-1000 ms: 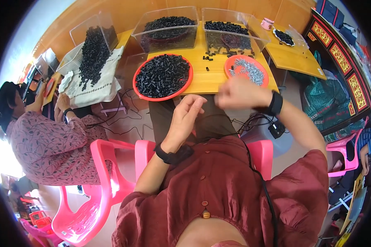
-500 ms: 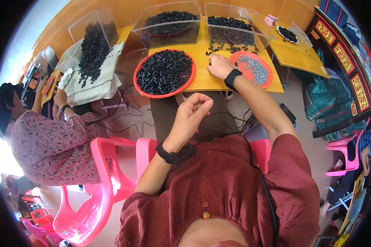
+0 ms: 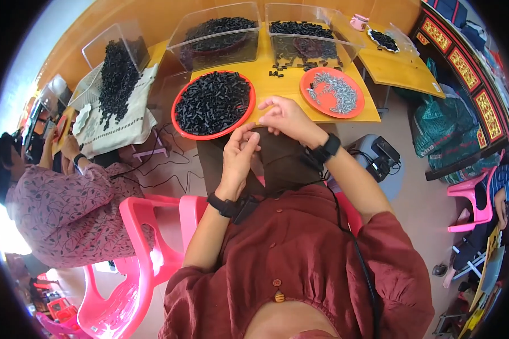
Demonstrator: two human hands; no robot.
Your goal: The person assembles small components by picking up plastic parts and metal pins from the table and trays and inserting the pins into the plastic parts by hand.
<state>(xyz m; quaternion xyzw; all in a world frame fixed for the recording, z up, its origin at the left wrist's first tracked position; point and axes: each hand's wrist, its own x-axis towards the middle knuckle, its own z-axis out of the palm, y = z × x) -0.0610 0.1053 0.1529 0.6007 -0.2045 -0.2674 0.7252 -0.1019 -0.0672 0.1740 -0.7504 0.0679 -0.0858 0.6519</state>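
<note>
Above my lap, at the table's front edge, my two hands nearly meet. My left hand (image 3: 238,157) is closed, its thumb and fingers pinched together. Close by on its right, my right hand (image 3: 288,120) has curled fingers with the tips drawn in toward the left one. Whatever either hand pinches is too small or hidden to name. Beyond my left hand, a red round tray (image 3: 176,120) is heaped with short black plastic pieces (image 3: 215,103). Past my right hand lies an orange-red plate (image 3: 308,100) with small silvery metal parts (image 3: 340,94).
Two clear bins (image 3: 212,56) (image 3: 316,48) of black pieces line the back of the yellow table (image 3: 274,90); loose pieces (image 3: 277,73) lie before the right one. A person (image 3: 79,209) works at the left near a pink chair (image 3: 147,265). Cables (image 3: 175,158) trail on the floor.
My right hand has come back from the loose black pieces near the right bin to beside my left hand. My left hand has shifted slightly left, and the whole view has shifted slightly.
</note>
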